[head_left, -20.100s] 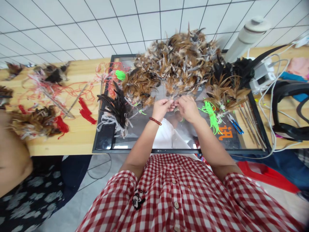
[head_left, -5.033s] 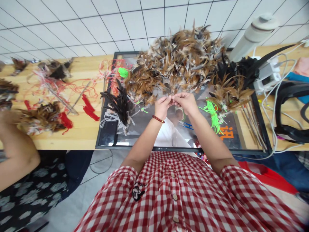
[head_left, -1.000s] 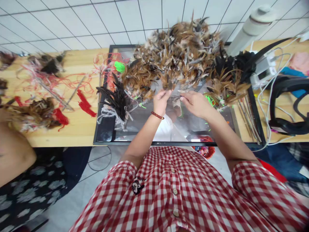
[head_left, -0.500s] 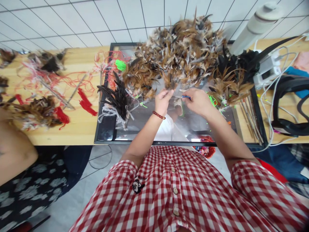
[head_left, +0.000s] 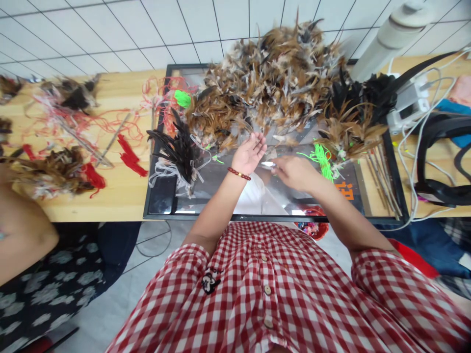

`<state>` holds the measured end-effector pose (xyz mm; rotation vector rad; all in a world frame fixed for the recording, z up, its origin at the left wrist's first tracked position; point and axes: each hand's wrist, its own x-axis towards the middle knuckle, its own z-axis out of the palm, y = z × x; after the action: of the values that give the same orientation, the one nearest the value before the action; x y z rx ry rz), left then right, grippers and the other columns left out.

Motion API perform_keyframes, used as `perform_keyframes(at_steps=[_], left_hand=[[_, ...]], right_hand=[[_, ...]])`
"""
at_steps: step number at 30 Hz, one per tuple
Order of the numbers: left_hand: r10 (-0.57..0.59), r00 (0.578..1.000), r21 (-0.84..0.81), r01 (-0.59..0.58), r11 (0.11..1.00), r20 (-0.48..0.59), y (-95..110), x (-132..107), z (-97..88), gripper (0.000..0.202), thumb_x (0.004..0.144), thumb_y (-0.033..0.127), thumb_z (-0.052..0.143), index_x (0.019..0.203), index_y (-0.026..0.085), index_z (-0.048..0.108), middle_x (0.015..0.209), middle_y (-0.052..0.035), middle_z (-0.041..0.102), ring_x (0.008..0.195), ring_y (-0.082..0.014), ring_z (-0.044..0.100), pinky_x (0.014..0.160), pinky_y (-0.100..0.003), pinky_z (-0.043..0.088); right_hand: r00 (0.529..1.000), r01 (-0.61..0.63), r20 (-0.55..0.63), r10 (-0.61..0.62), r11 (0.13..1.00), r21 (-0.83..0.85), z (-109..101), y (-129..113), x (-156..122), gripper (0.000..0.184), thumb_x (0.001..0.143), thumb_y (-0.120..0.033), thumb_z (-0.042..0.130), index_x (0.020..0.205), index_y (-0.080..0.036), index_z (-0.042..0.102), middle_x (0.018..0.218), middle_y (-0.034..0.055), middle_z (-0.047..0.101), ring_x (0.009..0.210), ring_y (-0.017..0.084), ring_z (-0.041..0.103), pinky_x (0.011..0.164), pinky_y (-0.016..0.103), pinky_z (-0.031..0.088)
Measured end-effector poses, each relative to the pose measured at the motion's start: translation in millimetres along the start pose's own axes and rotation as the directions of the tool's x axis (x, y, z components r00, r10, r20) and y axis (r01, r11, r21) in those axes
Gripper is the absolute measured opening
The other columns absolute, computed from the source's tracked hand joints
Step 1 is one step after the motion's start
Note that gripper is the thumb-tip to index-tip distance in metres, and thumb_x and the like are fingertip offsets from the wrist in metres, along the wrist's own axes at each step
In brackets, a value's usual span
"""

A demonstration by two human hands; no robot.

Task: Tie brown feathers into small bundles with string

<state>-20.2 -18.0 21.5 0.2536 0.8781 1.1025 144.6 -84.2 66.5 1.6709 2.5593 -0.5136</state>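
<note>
My left hand, with a beaded bracelet at the wrist, is turned palm up over the dark glossy panel. Its fingers are apart and slightly bent, and nothing shows in them. Close beside it, my right hand is closed on a small tool with a pale metal blade; motion blur hides its exact kind. Just beyond the hands lies a large heap of brown feathers. Neon green strands lie by my right wrist, near a smaller bunch of brown feathers.
Black feathers tied with clear strips lie left on the panel, near a green bundle. Thin sticks lie at right, by a white charger and cables. A pale bottle stands behind. Another person's arm is at left.
My left hand has let go of a brown feather bunch and opened palm up. My right hand has shifted slightly left and nearer me, still holding the small tool. More green strands show.
</note>
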Motion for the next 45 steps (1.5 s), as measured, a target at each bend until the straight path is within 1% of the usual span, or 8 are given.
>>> perform_keyframes(at_steps=[3,7,11,15,18,25,38,45], left_hand=[[-0.041,0.999,-0.042,0.042,0.998,0.020,3.1,-1.2,-0.6,0.010,0.089,0.028,0.073,0.083,0.020,0.070,0.105,-0.0034,0.076,0.118,-0.0177,0.069,0.102,-0.032,0.054],[-0.049,0.999,-0.037,0.049,0.998,0.018,3.5,-1.1,-0.4,0.009,0.089,0.028,0.073,0.084,0.020,0.070,0.106,-0.0032,0.076,0.120,-0.0187,0.068,0.102,-0.033,0.054],[0.023,0.999,0.012,-0.023,1.000,-0.025,-0.4,1.6,-0.3,0.010,0.087,0.029,0.075,0.086,0.020,0.071,0.107,-0.0033,0.077,0.120,-0.0176,0.068,0.102,-0.031,0.054],[0.200,0.976,0.075,-0.193,0.978,-0.087,-5.0,3.7,2.0,0.009,0.083,0.026,0.078,0.083,0.019,0.072,0.099,-0.0012,0.078,0.118,-0.0151,0.069,0.099,-0.027,0.052],[0.282,0.952,0.096,-0.272,0.958,-0.121,-7.0,3.4,5.4,0.008,0.081,0.019,0.079,0.076,0.019,0.073,0.091,0.0002,0.078,0.117,-0.0146,0.070,0.100,-0.026,0.051],[0.373,0.920,0.122,-0.359,0.925,-0.118,-10.4,3.8,7.2,0.012,0.076,0.014,0.082,0.069,0.020,0.075,0.089,0.0008,0.078,0.116,-0.0153,0.069,0.106,-0.029,0.049],[0.432,0.901,0.181,-0.419,0.890,-0.041,-12.5,10.5,0.7,0.003,0.079,0.015,0.080,0.076,0.017,0.079,0.098,-0.0043,0.078,0.121,-0.0201,0.068,0.113,-0.038,0.045],[0.430,0.902,0.203,-0.414,0.887,-0.041,-12.8,9.1,1.4,0.005,0.077,0.019,0.083,0.075,0.018,0.078,0.097,-0.0023,0.079,0.119,-0.0175,0.069,0.110,-0.033,0.048]], right_hand=[[0.992,0.091,0.089,-0.085,0.994,-0.067,12.5,-11.1,-9.7,0.033,0.101,-0.029,0.046,0.122,-0.015,0.067,0.112,0.0159,0.074,0.099,0.030,0.070,0.077,0.037,0.048],[0.991,0.130,0.044,-0.126,0.985,-0.116,27.1,-18.6,-16.6,0.037,0.103,-0.029,0.043,0.131,-0.015,0.061,0.113,0.0164,0.072,0.102,0.030,0.068,0.084,0.038,0.048],[0.996,0.086,0.026,-0.085,0.993,-0.078,30.4,-14.4,-13.1,0.035,0.103,-0.026,0.037,0.123,-0.015,0.064,0.111,0.0174,0.072,0.100,0.029,0.068,0.083,0.037,0.048],[0.996,-0.073,-0.046,0.079,0.990,0.118,25.7,-6.2,-5.4,0.035,0.104,-0.029,0.034,0.118,-0.012,0.061,0.107,0.0181,0.073,0.090,0.028,0.069,0.075,0.035,0.046],[0.975,-0.161,-0.126,0.182,0.973,0.166,19.5,-2.7,-0.4,0.038,0.105,-0.035,0.034,0.122,-0.015,0.061,0.097,0.0139,0.076,0.081,0.028,0.069,0.068,0.034,0.042],[0.913,-0.087,-0.373,0.165,0.972,0.216,3.3,-1.7,10.3,0.051,0.106,-0.045,0.029,0.104,-0.019,0.073,0.097,0.0127,0.077,0.087,0.026,0.069,0.071,0.033,0.044],[0.905,-0.126,-0.365,0.219,0.957,0.260,-9.4,-2.5,22.5,0.044,0.101,-0.037,0.038,0.088,-0.020,0.076,0.088,0.0097,0.077,0.086,0.025,0.069,0.073,0.033,0.044],[0.899,-0.108,-0.378,0.222,0.948,0.300,-10.0,0.5,23.8,0.039,0.098,-0.034,0.043,0.091,-0.021,0.079,0.088,0.0078,0.077,0.088,0.026,0.070,0.076,0.034,0.047]])
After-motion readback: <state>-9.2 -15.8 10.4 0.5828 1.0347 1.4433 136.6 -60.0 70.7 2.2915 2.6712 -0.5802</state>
